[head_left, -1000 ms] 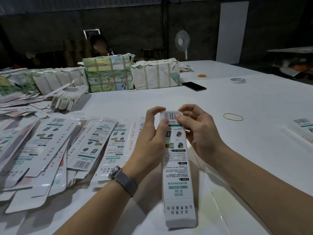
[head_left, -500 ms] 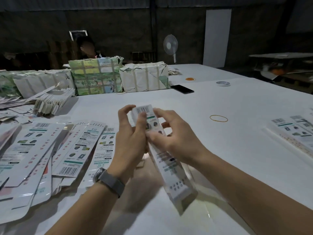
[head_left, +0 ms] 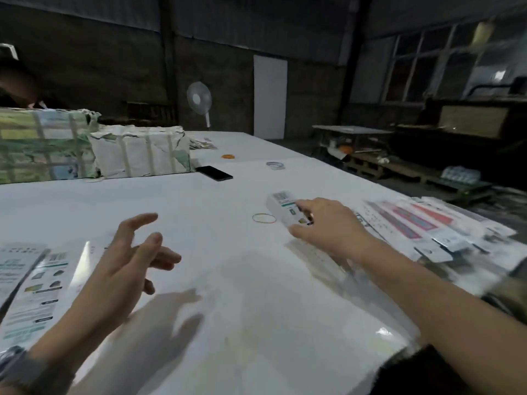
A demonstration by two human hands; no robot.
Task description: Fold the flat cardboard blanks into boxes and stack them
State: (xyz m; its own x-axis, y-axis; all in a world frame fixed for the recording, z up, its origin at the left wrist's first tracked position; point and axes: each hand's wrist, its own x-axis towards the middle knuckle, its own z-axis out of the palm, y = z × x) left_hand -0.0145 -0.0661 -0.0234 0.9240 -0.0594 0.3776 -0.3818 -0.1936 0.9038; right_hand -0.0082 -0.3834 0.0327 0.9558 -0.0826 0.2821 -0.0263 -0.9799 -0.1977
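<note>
Right hand (head_left: 328,232) fingers around barcoded box (head_left: 285,208), print blurred; left hand (head_left: 128,260) fingers wide.

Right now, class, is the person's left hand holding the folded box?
No: the left hand hovers open and holds nothing, while the right hand alone holds the folded box near the rubber band.

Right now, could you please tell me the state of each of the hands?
Left hand: open, fingers spread, holding nothing.
Right hand: holding the folded white printed cardboard box.
</note>
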